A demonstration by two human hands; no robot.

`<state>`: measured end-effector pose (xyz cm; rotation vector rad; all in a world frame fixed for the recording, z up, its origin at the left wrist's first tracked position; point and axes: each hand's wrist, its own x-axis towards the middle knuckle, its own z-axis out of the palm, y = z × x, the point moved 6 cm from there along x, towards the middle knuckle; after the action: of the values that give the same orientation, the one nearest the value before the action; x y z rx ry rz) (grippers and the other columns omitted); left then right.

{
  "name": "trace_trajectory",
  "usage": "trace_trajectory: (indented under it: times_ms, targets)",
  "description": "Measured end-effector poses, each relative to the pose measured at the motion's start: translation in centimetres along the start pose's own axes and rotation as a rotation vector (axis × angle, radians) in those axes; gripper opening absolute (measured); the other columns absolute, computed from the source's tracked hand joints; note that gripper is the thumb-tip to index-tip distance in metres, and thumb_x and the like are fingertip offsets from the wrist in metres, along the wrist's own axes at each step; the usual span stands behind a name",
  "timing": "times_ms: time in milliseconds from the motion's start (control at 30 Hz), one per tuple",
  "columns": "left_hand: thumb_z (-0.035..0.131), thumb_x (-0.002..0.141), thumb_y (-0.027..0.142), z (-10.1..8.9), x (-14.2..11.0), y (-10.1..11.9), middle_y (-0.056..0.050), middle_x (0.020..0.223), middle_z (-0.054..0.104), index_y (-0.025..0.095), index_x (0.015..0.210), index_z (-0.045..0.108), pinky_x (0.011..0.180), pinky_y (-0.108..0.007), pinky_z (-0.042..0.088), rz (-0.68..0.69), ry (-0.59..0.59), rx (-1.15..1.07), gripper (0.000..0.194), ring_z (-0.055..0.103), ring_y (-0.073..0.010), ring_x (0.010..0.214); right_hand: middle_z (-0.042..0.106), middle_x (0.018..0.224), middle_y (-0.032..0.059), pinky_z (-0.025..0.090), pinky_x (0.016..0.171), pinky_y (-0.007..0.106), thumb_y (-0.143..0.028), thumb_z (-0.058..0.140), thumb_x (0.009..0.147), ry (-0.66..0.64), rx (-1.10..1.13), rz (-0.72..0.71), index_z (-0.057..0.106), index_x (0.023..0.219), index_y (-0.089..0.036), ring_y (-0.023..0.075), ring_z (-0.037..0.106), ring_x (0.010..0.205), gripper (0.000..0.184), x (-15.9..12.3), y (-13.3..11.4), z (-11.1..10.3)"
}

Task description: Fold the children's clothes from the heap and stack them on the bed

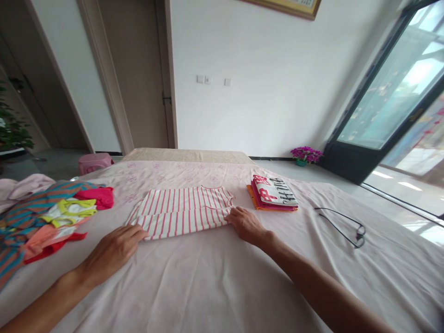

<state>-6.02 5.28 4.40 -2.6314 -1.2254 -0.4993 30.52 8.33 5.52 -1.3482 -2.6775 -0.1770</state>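
A white shirt with red stripes [183, 217] lies on the pale pink sheet [194, 286], its near side folded over lengthwise and its neckline toward the right. My left hand [116, 249] is closed on the shirt's near left corner. At the near right corner, by the neckline, my right hand [248, 224] grips the cloth with bent fingers. The fingertips of both hands are partly hidden. Just beyond my right hand sits a stack of folded clothes [275, 192], topped by a white piece with red and black lettering.
Loose clothes [58, 208] in several colours are heaped at the left. Black-framed glasses [359, 235] rest on the sheet at the right. Past the far edge stand a pink stool [94, 163] and purple flowers [307, 155], with a glass door at far right.
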Motion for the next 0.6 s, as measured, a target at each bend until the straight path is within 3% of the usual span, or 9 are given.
trace_trajectory:
  times_ms: [100,200,300,367,467,600]
  targets:
    - [0.04,0.082,0.0,-0.5,-0.8,-0.1,-0.001,0.097,0.07,0.025,0.097,0.067,0.087,-0.027,0.048,-0.041,-0.022,-0.067,0.039,0.065,-0.0155,0.094,0.063,0.092,0.0068,0.041,0.08,0.03,-0.002,0.048,0.079,-0.008,0.052,-0.008,0.069,0.097,-0.019,0.0195,0.055,0.089,0.033,-0.9,-0.3,-0.8]
    - [0.045,0.086,0.009,-1.0,-1.4,0.8,0.001,0.094,0.07,0.026,0.093,0.067,0.084,-0.023,0.048,-0.072,-0.154,-0.166,0.028,0.066,-0.0137,0.092,0.065,0.091,0.0048,0.042,0.083,0.031,-0.004,0.052,0.074,-0.03,0.165,-0.028,0.07,0.1,-0.021,0.0196,0.058,0.089,0.036,-1.9,-1.2,-2.1]
    - [0.051,0.093,0.031,-1.3,-0.5,1.9,0.002,0.107,0.071,0.029,0.104,0.068,0.092,-0.023,0.049,-0.124,-0.214,-0.232,0.02,0.066,-0.0145,0.102,0.069,0.105,0.0052,0.045,0.09,0.034,-0.014,0.051,0.086,-0.008,0.293,-0.05,0.067,0.117,-0.023,0.0205,0.06,0.097,0.036,-1.2,-2.8,-3.6]
    - [0.048,0.096,0.042,-0.8,0.9,2.2,0.001,0.13,0.066,0.03,0.125,0.062,0.105,-0.027,0.044,-0.143,-0.188,-0.231,0.034,0.06,-0.0164,0.12,0.066,0.122,0.0086,0.044,0.097,0.036,-0.025,0.044,0.097,0.025,0.317,-0.067,0.059,0.132,-0.021,0.022,0.059,0.112,0.039,0.2,-4.1,-3.9]
    - [0.043,0.097,0.049,1.4,2.8,2.2,-0.003,0.152,0.048,0.027,0.144,0.048,0.116,-0.036,0.035,-0.108,-0.174,-0.163,0.052,0.043,-0.0217,0.14,0.047,0.149,0.0135,0.035,0.113,0.043,-0.041,0.038,0.102,0.028,0.248,-0.113,0.04,0.149,-0.017,0.0264,0.041,0.138,0.052,2.6,-5.9,-2.2]
    - [0.041,0.096,0.053,4.7,2.7,0.5,-0.005,0.157,0.039,0.028,0.151,0.038,0.117,-0.043,0.032,-0.077,-0.169,-0.048,0.06,0.036,-0.0259,0.144,0.031,0.159,0.0137,0.025,0.119,0.048,-0.046,0.036,0.103,-0.049,0.158,-0.107,0.03,0.155,-0.017,0.0272,0.029,0.146,0.06,3.8,-5.6,1.8]
